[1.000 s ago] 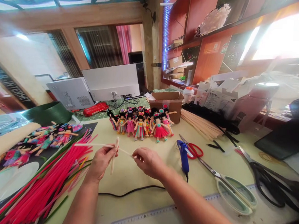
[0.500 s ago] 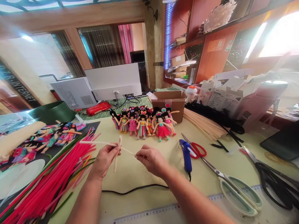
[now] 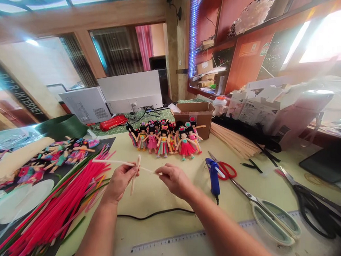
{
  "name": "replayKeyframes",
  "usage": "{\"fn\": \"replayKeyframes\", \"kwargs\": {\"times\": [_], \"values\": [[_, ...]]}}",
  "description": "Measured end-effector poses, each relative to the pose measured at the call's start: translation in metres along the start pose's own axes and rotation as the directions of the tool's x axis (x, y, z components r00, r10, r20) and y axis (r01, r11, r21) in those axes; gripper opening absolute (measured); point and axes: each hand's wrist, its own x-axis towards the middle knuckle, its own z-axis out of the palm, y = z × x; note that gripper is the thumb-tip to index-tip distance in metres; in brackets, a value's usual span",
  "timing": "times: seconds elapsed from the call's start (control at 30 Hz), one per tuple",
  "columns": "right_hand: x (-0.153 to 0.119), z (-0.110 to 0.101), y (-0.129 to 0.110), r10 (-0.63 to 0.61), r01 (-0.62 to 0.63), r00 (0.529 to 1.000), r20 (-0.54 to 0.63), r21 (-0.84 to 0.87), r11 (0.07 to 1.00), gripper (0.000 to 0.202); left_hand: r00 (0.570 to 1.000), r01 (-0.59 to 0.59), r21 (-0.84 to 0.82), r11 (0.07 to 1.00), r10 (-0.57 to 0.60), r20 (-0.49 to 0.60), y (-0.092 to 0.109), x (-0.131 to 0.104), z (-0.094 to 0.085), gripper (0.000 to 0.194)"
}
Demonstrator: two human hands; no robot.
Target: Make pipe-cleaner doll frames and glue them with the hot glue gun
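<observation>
Between the fingers of my left hand (image 3: 121,181) is a bundle of pale cream pipe cleaners, closed in a pinch where they cross. One upright folded piece (image 3: 138,161) rises above the fingertips and its lower end hangs below them. A long cream pipe cleaner (image 3: 107,161) runs crosswise through the pinch, sticking out to the left. My right hand (image 3: 172,179) pinches the right end of that crosswise piece, holding it nearly straight between the hands. Both hands are above the table, in front of several small pipe-cleaner dolls (image 3: 163,141).
Pink pipe cleaners (image 3: 64,191) lie at left, near more dolls (image 3: 57,157). Right of my hands are a blue glue gun (image 3: 213,178), red-handled scissors (image 3: 227,171), pale-green scissors (image 3: 268,217) and black scissors (image 3: 310,204). A ruler (image 3: 169,240) and black cord (image 3: 153,213) lie in front; a cardboard box (image 3: 198,121) stands behind.
The view has shifted slightly. Both hands keep their pinches on the cream pipe cleaners, with hardly any movement; the upright folded piece leans a little more to the right.
</observation>
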Motion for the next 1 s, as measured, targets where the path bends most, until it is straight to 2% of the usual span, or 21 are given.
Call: {"fn": "replayKeyframes", "kwargs": {"times": [0.33, 1.0], "values": [[0.002, -0.001, 0.003, -0.046, 0.045, 0.999, 0.008, 0.013, 0.999, 0.017, 0.999, -0.037, 0.027, 0.999, 0.037, 0.004, -0.002, 0.002, -0.004, 0.040], [0.004, -0.003, 0.014, -0.003, 0.001, 0.997, -0.076, -0.034, 0.999, 0.011, 0.996, -0.072, -0.031, 0.997, 0.070, -0.058, -0.002, 0.008, -0.015, 0.037]]}}
